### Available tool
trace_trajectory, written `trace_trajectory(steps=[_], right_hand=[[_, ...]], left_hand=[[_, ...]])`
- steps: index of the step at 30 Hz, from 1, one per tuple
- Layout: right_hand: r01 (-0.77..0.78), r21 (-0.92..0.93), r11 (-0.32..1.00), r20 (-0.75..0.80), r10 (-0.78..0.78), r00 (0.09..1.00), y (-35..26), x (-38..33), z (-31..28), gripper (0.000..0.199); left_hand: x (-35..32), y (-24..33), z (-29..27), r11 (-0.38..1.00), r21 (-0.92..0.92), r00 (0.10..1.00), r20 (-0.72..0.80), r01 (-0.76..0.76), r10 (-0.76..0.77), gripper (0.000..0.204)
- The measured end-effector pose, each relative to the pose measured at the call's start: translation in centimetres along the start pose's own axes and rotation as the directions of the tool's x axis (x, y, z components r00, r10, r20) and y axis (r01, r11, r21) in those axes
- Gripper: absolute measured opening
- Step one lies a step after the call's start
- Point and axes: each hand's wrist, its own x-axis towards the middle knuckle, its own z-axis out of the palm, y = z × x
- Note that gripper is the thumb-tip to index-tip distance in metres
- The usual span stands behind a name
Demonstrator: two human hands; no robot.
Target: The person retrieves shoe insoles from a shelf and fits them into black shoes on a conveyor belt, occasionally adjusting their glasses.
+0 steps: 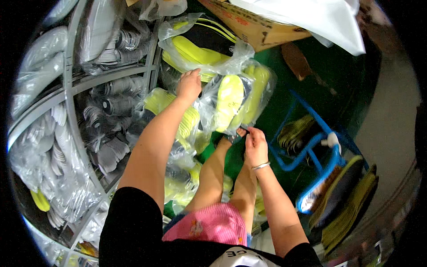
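Left hand (189, 84) grips the upper clear bag of yellow insoles (200, 49); right hand (255, 147) pinches the lower bag's (235, 100) bottom edge.

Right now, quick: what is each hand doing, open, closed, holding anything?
Left hand: closed, gripping the top of a clear plastic bag of yellow insoles.
Right hand: closed, pinching that bag's bottom edge.

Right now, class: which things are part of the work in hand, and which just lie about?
In hand:
left hand on upper insole bag
right hand at lower insole bag

Lying about:
grey rack
cardboard box
blue cart
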Motion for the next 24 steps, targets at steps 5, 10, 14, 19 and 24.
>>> trace_trajectory(steps=[5,10,14,19,24], right_hand=[[-0.031,0.089,0.996,-0.063,0.036,0.997,2.8,8.5,4.3,0.023],[-0.030,0.194,0.981,0.166,-0.003,0.986,5.4,-1.3,9.6,0.022],[-0.208,-0.018,0.978,0.542,0.184,0.820,5.6,-9.9,10.1,0.022],[-0.162,0.052,0.985,0.651,0.090,0.753,4.0,-9.5,11.2,0.024],[-0.158,0.115,0.981,0.563,0.067,0.824,3.8,-9.0,11.7,0.023]], left_hand=[[8.5,-2.5,4.7,0.935,0.312,0.974,0.196,-0.170,0.111,0.027],[12.3,-5.4,6.4,0.812,0.541,0.912,0.410,-0.218,-0.029,0.063],[14.1,-7.3,8.4,0.761,0.542,0.825,0.564,-0.357,-0.014,0.084],[15.5,-7.6,7.9,0.690,0.491,0.684,0.729,-0.531,0.007,0.089],[15.7,-8.4,7.9,0.725,0.452,0.668,0.744,-0.519,0.014,0.084]])
